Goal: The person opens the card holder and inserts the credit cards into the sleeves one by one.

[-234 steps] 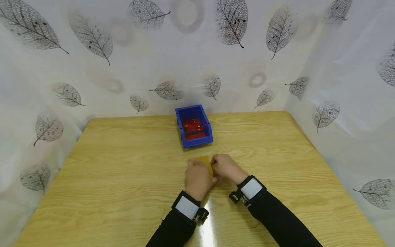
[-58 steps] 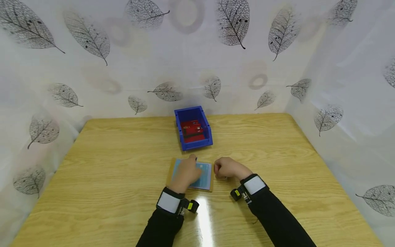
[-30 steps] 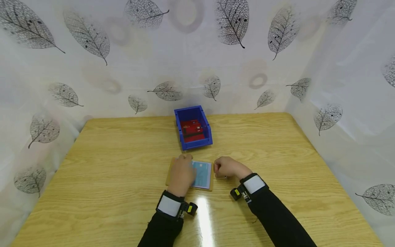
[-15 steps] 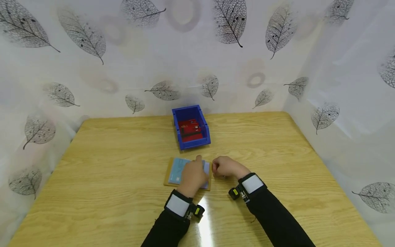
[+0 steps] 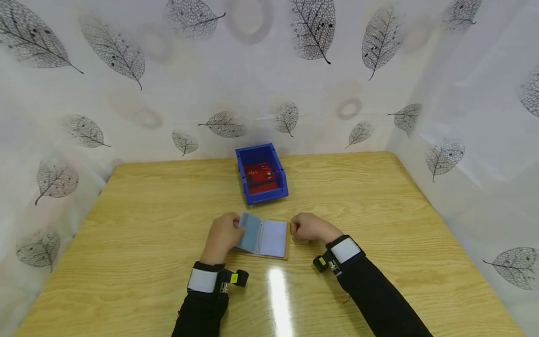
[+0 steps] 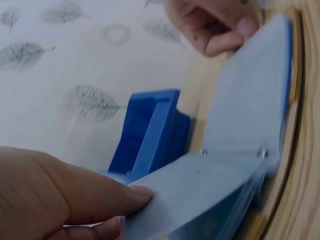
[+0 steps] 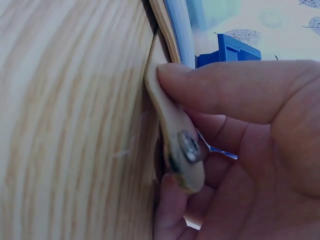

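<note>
A tan card holder lies spread open on the table, its clear plastic sleeves bound at the middle by small metal fasteners. My left hand pinches a lifted sleeve at its outer edge, thumb on top, and holds it tilted up on the left side. On the right side a whitish sleeve lies flat. My right hand stays at the holder's right edge. In the right wrist view its thumb and fingers grip the tan closing strap, which carries a metal snap button.
Behind the holder stands a blue plastic bin with red VIP cards inside. The wood-grain table ends at a leaf-patterned white sheet at the back and sides.
Half a second ago the left hand lay over the right-hand sleeves; it has swung left with a sleeve, uncovering the whitish one. Earlier the holder was folded. The right hand stays put.
</note>
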`<state>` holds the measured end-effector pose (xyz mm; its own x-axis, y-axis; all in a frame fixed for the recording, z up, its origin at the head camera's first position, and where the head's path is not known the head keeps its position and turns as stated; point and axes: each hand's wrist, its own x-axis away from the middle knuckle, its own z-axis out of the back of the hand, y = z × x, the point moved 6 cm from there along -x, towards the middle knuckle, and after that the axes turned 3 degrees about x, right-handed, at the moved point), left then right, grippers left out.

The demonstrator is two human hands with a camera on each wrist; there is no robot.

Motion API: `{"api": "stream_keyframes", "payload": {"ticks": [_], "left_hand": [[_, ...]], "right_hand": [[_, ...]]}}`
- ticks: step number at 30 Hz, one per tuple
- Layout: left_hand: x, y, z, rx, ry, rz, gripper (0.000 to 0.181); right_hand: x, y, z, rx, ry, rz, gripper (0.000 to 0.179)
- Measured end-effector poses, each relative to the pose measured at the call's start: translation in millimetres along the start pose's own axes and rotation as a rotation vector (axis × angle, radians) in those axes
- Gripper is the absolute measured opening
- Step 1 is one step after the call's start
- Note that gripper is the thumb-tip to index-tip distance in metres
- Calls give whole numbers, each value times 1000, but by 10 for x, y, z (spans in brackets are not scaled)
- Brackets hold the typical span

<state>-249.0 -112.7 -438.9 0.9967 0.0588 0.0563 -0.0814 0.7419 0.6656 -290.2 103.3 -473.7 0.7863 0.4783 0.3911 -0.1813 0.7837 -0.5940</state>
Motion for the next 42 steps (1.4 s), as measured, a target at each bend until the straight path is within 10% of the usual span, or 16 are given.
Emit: {"api": "stream_keyframes", "payload": {"ticks": [17, 26, 33, 42], "left_hand": [[-23, -248, -32, -55, -88, 99, 32], [0, -231, -144, -110, -175, 21, 55], [116, -186, -206, -83, -182, -14, 51], [178, -176, -224, -75, -187, 15, 51]], "right_hand": [[-38, -32, 24, 41, 26, 18, 14], [-139, -298, 264, 273, -2, 98, 5], [-463, -924, 674, 404, 190, 225, 18], [-1017, -1171, 637, 668, 252, 121, 17]]}}
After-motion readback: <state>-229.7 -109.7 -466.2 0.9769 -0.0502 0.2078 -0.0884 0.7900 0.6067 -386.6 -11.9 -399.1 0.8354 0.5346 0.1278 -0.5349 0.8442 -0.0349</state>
